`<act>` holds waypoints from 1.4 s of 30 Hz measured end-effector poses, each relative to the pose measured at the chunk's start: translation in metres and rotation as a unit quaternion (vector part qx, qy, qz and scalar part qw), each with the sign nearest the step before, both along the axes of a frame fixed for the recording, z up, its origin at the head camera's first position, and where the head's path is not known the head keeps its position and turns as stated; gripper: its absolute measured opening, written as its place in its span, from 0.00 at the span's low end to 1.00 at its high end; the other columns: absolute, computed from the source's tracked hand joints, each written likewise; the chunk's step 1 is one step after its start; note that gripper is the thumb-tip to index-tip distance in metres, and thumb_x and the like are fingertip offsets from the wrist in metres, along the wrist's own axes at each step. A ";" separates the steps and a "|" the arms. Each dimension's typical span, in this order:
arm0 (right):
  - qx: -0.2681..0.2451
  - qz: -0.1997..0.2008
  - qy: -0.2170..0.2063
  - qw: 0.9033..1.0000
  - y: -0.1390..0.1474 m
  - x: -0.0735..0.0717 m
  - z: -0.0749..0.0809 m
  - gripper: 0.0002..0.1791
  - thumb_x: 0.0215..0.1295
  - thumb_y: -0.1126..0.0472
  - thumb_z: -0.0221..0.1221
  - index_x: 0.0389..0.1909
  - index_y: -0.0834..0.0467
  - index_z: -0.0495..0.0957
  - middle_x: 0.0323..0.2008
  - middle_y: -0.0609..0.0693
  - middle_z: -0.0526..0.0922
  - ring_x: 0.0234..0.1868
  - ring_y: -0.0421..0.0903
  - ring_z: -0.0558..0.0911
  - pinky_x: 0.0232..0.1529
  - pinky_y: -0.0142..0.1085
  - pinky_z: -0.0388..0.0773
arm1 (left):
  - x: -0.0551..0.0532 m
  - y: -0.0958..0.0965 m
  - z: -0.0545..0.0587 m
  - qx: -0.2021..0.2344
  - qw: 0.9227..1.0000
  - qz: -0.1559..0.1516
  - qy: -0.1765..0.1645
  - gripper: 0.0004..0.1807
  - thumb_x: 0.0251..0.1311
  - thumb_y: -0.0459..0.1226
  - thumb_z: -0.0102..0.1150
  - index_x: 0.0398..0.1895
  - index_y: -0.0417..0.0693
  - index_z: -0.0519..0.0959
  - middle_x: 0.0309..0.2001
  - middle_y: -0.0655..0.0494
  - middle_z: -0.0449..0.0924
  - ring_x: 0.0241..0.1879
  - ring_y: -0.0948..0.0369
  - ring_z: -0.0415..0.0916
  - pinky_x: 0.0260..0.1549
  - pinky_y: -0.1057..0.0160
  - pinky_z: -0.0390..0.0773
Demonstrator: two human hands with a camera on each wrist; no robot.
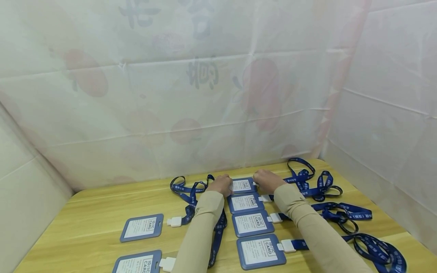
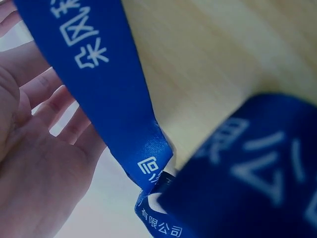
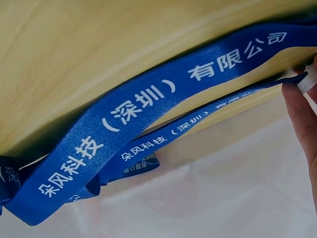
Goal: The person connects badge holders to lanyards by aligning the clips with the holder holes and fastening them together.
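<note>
At the back of the column on the right lies a blue ID card holder with a white printed insert. My left hand pinches its left edge; the fingertips are partly hidden. In the left wrist view the palm shows behind a blue lanyard strap, its fingers loosely bent. On the holder's other side is my right hand. In the right wrist view, its fingers pinch a white clip at the end of a blue lanyard with white lettering.
Nearer in that column lie three more card holders, with clips and lanyards trailing right. Left of my left arm are two card holders with white clips and lanyards. Light cloth hangs behind the wooden table.
</note>
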State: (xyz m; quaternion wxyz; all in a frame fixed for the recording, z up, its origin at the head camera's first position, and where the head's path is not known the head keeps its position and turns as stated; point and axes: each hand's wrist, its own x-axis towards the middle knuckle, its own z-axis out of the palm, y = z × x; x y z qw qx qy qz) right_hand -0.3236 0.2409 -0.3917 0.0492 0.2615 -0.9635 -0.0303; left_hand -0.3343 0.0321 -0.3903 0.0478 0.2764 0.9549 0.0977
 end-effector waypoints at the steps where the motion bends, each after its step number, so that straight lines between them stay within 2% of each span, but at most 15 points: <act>1: 0.001 0.000 0.000 1.000 0.000 0.000 0.000 0.06 0.57 0.77 0.67 0.30 0.64 0.85 0.24 0.51 0.82 0.25 0.43 0.79 0.28 0.36 0.79 | 0.000 0.000 0.000 -0.001 1.000 0.000 0.000 0.18 0.62 0.39 0.71 0.54 0.42 0.84 0.51 0.51 0.78 0.52 0.54 0.76 0.52 0.61 0.77; 10: -0.011 0.000 -0.001 1.000 -0.001 0.000 0.001 0.07 0.57 0.79 0.65 0.29 0.64 0.84 0.24 0.51 0.81 0.25 0.44 0.78 0.28 0.36 0.79 | -0.002 0.000 0.000 -0.007 1.000 0.001 -0.002 0.19 0.63 0.39 0.70 0.56 0.42 0.83 0.54 0.51 0.78 0.53 0.55 0.76 0.54 0.61 0.77; 22: -0.015 -0.010 -0.002 1.000 -0.002 0.001 0.001 0.07 0.58 0.78 0.65 0.28 0.64 0.84 0.23 0.50 0.79 0.23 0.41 0.75 0.26 0.34 0.75 | -0.001 0.000 0.000 -0.007 1.000 -0.003 -0.001 0.18 0.62 0.38 0.71 0.54 0.42 0.84 0.51 0.52 0.79 0.51 0.55 0.76 0.50 0.61 0.78; 42: -0.020 -0.013 0.000 1.000 -0.003 0.004 0.002 0.05 0.59 0.76 0.65 0.32 0.65 0.85 0.25 0.51 0.81 0.24 0.42 0.77 0.28 0.36 0.78 | 0.001 0.001 0.001 0.003 1.000 0.002 0.002 0.18 0.61 0.37 0.72 0.53 0.41 0.85 0.50 0.51 0.79 0.49 0.56 0.77 0.51 0.61 0.77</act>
